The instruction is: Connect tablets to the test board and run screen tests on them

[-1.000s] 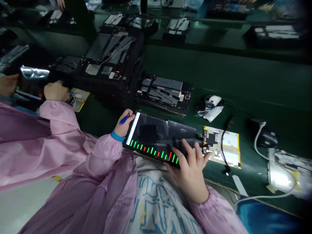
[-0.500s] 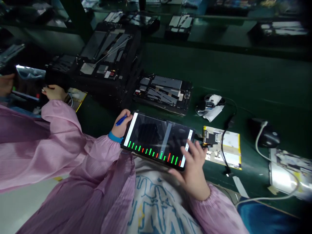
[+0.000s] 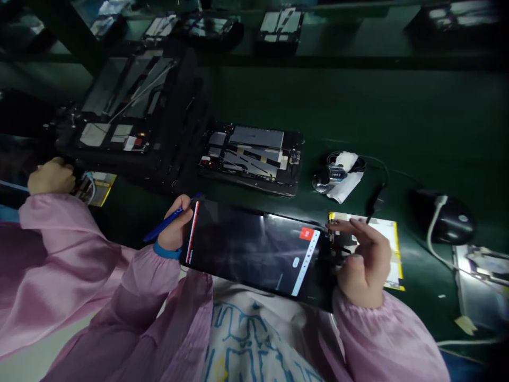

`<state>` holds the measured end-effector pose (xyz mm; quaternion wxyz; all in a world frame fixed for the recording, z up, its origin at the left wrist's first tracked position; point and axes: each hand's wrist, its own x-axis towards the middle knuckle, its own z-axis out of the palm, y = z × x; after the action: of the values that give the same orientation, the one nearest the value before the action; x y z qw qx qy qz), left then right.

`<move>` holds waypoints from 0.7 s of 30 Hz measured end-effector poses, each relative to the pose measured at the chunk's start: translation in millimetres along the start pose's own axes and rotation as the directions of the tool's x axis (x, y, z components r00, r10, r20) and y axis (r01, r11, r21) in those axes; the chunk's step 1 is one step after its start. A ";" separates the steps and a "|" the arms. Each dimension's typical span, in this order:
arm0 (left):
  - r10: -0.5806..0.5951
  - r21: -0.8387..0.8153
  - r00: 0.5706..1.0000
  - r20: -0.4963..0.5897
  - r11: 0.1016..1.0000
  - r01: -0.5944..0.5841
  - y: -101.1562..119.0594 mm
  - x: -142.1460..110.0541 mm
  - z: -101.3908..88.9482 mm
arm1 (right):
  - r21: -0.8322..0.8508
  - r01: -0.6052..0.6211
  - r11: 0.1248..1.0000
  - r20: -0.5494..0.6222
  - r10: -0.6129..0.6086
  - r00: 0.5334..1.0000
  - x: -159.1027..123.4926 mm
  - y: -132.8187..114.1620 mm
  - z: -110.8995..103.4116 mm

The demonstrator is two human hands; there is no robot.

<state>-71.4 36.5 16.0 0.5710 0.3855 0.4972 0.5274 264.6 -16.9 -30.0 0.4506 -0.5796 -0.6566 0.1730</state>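
A black tablet (image 3: 246,249) lies tilted at the near edge of the green bench, its screen dark with a red mark and a white strip at its right end. My left hand (image 3: 175,225) grips the tablet's left edge and also holds a blue pen (image 3: 165,225). At the tablet's right end, my right hand (image 3: 363,260) has its fingers spread and touches a cable connector (image 3: 336,246). Under that hand lies a yellow-edged board (image 3: 392,249).
An opened tablet chassis (image 3: 250,156) lies behind the tablet, with a stack of black trays (image 3: 119,122) to its left. A small counter on white cloth (image 3: 338,175) and a black mouse (image 3: 451,223) sit to the right. A co-worker's hand (image 3: 50,178) in a pink sleeve works at far left.
The green and red bars on the screen are gone; it is dark with a red mark. My right hand has moved off the screen to the connector at the tablet's right end.
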 end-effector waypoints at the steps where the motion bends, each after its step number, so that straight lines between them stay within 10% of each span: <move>1: 0.000 -0.011 1.000 0.012 1.000 0.000 1.6 0.2 1.1 | 0.046 0.018 0.999 -0.022 -0.017 1.000 0.5 -0.3 -0.5; 21: -0.013 -0.186 0.999 0.045 0.982 0.021 3.3 4.8 -3.3 | 0.151 0.050 0.987 0.076 -0.062 0.995 13.2 -5.5 -4.9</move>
<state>-75.6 41.4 17.7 0.6198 0.3375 0.4361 0.5583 266.1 -7.6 -18.1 0.4703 -0.5183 -0.6755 0.2321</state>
